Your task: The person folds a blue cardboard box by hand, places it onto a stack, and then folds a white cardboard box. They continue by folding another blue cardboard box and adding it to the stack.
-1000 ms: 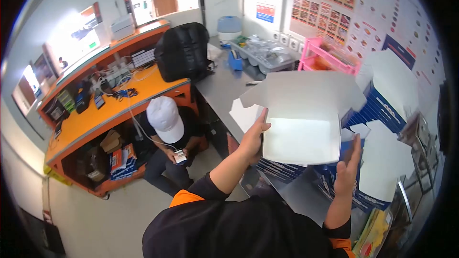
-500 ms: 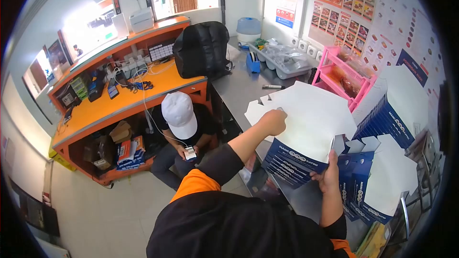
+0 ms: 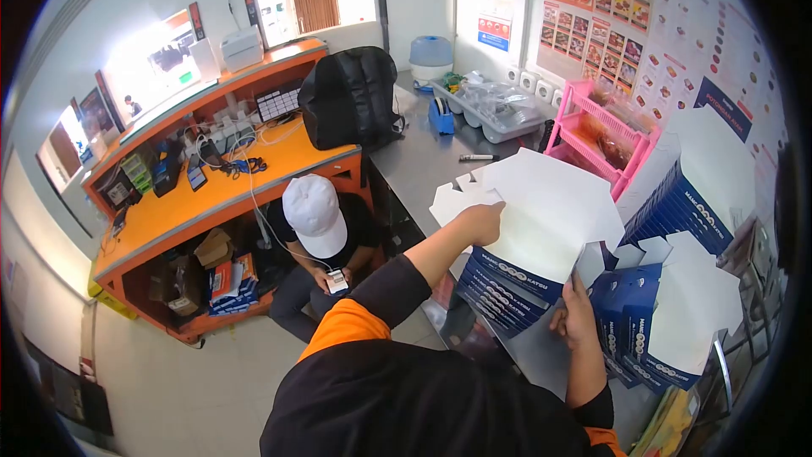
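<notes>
White and navy board boxes (image 3: 507, 288) are nested in a stack at centre right, lids raised, presumably to keep their insides reachable. My left hand (image 3: 480, 224) is curled nearly closed at the left flap; whether it pinches the board, I cannot tell. My right hand (image 3: 577, 322) is half open, fingertips at the right corner, apparently steadying that side; firm grip unconfirmed. A second stack (image 3: 626, 313) sits just beside it and a third (image 3: 698, 211) behind, limiting room rightward. Beyond the lid are a pink rack (image 3: 609, 137), marker (image 3: 479, 157) and tray (image 3: 499, 125). A seated person (image 3: 315, 216) occupies the floor, centre left.
</notes>
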`<state>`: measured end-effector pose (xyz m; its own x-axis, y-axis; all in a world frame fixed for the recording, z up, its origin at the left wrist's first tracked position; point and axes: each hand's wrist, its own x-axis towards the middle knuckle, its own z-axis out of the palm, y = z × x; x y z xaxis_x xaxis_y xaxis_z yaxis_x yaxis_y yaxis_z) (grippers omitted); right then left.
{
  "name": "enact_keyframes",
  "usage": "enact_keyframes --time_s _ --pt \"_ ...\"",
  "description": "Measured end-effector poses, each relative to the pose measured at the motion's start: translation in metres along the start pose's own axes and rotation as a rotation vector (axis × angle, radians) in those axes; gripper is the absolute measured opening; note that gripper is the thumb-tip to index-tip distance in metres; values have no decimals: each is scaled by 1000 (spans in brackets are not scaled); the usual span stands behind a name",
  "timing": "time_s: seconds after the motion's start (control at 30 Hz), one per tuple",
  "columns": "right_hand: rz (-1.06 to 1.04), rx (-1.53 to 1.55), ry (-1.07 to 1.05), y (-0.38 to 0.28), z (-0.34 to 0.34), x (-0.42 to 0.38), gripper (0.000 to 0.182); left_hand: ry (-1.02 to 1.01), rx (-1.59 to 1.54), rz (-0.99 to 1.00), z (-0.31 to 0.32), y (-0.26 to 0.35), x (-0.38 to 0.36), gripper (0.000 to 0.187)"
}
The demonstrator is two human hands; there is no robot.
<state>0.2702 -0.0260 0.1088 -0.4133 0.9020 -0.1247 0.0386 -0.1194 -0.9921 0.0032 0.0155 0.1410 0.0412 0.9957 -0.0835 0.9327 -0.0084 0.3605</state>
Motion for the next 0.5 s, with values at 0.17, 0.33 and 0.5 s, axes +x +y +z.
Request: enact_keyframes --time_s 0.17,0.33,0.5 --pt "-137 24 -8 0 8 -4 79 86 -100 61 11 -17 12 54" --pt "-377 160 159 4 16 3 76 189 -208 140 4 0 17 52" --pt "-72 -102 56 21 18 2 80 25 135 96 11 -33 38 29"
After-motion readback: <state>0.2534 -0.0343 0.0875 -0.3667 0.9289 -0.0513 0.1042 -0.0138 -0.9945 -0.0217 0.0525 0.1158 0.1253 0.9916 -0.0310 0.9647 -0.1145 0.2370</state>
